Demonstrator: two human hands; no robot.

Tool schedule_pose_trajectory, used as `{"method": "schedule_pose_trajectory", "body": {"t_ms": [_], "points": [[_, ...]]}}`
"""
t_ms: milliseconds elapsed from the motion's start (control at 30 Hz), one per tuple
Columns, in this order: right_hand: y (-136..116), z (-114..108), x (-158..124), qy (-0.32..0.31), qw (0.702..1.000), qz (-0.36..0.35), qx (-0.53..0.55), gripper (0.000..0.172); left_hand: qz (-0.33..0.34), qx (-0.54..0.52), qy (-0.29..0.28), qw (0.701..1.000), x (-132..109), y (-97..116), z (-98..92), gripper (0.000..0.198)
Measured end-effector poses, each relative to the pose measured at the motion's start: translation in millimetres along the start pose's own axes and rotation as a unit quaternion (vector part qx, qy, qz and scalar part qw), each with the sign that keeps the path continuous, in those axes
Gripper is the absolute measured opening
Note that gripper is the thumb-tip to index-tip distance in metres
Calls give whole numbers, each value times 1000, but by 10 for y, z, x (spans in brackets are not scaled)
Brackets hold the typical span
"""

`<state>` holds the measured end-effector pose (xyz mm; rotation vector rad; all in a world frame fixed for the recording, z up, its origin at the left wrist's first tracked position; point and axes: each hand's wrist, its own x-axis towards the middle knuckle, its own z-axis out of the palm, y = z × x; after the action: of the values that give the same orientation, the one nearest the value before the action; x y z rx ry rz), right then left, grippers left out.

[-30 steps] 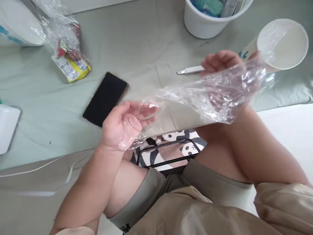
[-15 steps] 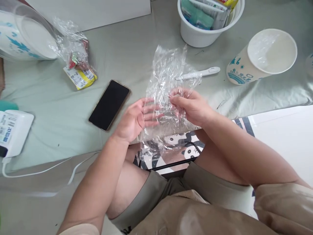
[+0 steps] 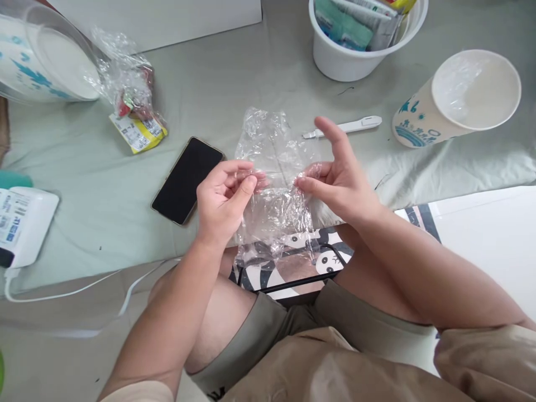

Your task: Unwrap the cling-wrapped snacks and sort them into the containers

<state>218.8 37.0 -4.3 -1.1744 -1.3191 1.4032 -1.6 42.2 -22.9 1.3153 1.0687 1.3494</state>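
Observation:
A crumpled sheet of clear plastic wrap [image 3: 272, 167] hangs between my two hands above my knees. My left hand [image 3: 221, 198] pinches its left edge between thumb and fingers. My right hand [image 3: 339, 178] pinches the right edge with thumb and middle fingers, its index finger sticking up. A black phone [image 3: 187, 180] lies face up just left of my left hand. A white utility knife [image 3: 352, 125] lies beyond my right hand. A paper cup [image 3: 456, 100] lies on its side at the right.
A white tub [image 3: 355, 53] stuffed with packets stands at the back. A plastic-wrapped snack pack [image 3: 134, 111] and a large printed bowl [image 3: 42, 61] lie at the back left. A white device [image 3: 23, 223] with a cable sits at the left edge. A panda-print bag [image 3: 293, 262] lies between my legs.
The wrap was stretched from the cup to my left hand, then brought to the middle. Both hands now pinch its edges, and it hangs lower and more bunched.

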Motion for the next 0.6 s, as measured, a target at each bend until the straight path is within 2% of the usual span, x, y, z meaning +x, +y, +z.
{"method": "schedule_pose_trajectory", "body": {"t_ms": [67, 133, 200, 300, 400, 533, 600], "points": [[20, -17, 8, 3, 999, -43, -32, 59, 1, 3, 11, 1000, 30, -17, -44, 25], [40, -34, 16, 14, 995, -77, -55, 43, -25, -12, 2, 1000, 54, -24, -92, 31], [33, -35, 15, 15, 995, -86, -57, 43, -71, -28, -40, 996, 61, -3, -121, 47], [-43, -6, -5, 1, 998, -50, -29, 54, -154, -20, -93, 984, 42, 93, -108, 71], [-123, 24, -17, 7, 1000, 14, 5, 57, -221, -25, -94, 970, 14, 203, -76, 83], [-105, 25, 12, 30, 996, 75, 35, 54, -281, -66, -124, 949, -2, 234, -91, 117], [-64, 20, 32, 42, 995, 86, 42, 52, -294, -58, -146, 943, -3, 220, -110, 120]]}}
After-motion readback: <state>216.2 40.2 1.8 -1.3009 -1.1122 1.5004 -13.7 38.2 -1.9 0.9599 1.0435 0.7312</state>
